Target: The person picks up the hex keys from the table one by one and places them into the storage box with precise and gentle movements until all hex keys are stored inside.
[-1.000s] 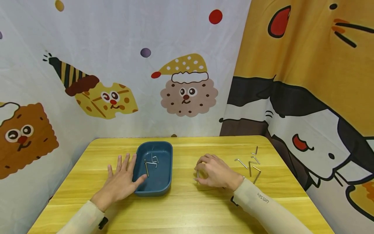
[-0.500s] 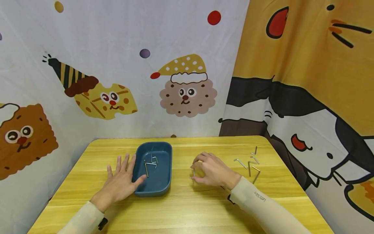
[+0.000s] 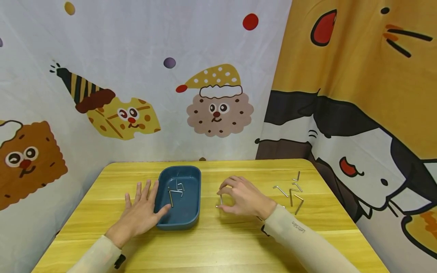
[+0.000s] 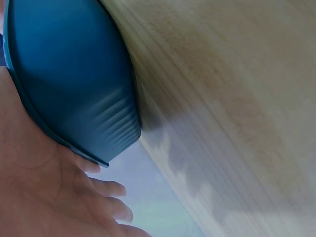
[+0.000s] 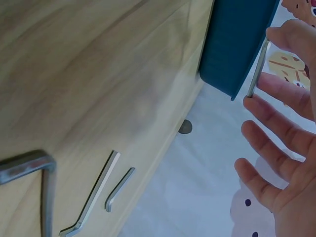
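Between thumb and fingertips my right hand (image 3: 244, 199) pinches a short, silvery hex key (image 5: 258, 69), held by its ends above the table right of the tray. My left hand (image 3: 140, 212) lies with spread, straight fingers along the left side of a dark blue tray (image 3: 195, 218), its thumb over the rim. In the left wrist view the palm rests against the wall of the tray (image 4: 74, 74). Several bent hex keys (image 3: 172, 199) lie inside the tray, near its middle.
On the right part of the wooden table (image 3: 222, 246) lie several more hex keys (image 3: 281, 191), loosely scattered. Another hex key (image 3: 259, 218) shows partly under the right wrist. A printed curtain (image 3: 136, 45) hangs behind the table's back edge.
My right hand has moved left, closer to the tray, carrying the hex key. The left hand and the tray have stayed in place.
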The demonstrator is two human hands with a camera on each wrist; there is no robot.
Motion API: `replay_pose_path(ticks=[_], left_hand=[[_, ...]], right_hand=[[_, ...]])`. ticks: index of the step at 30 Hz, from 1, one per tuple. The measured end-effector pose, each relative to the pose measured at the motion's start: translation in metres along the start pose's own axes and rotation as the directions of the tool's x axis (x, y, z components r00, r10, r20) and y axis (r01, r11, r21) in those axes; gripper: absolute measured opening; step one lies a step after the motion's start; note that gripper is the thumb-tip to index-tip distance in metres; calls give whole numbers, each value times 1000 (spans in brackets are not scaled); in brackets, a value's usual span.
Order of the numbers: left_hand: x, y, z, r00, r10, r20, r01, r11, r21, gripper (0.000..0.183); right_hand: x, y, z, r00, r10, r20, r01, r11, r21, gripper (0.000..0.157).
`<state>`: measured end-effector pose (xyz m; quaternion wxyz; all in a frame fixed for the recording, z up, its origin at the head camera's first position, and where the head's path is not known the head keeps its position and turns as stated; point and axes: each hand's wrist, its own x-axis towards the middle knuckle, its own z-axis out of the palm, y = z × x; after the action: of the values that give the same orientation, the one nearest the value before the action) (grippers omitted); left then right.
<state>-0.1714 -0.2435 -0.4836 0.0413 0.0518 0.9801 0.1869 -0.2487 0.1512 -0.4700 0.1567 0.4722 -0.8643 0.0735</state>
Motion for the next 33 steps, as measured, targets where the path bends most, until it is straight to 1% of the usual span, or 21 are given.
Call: replay_pose_path(ticks=[8,18,25,33], left_hand=[[0,1,-2,1000,7,-3,-7,1000,2,113],[-1,2,-2,1000,10,-5,-10,1000,7,113],[-1,2,-1,1000,7,6,-7,1000,2,114],[-1,2,-1,1000,5,-1,-5,1000,8,114]], right_hand=[[12,-3,1,999,-16,-32,17,1000,5,36],[30,-9,-4,999,-15,-31,16,999,33,37],[43,-10,-3,1000,-17,-24,18,999,47,37],[61,-11,0,1000,-25,-16,26,998,64,39]])
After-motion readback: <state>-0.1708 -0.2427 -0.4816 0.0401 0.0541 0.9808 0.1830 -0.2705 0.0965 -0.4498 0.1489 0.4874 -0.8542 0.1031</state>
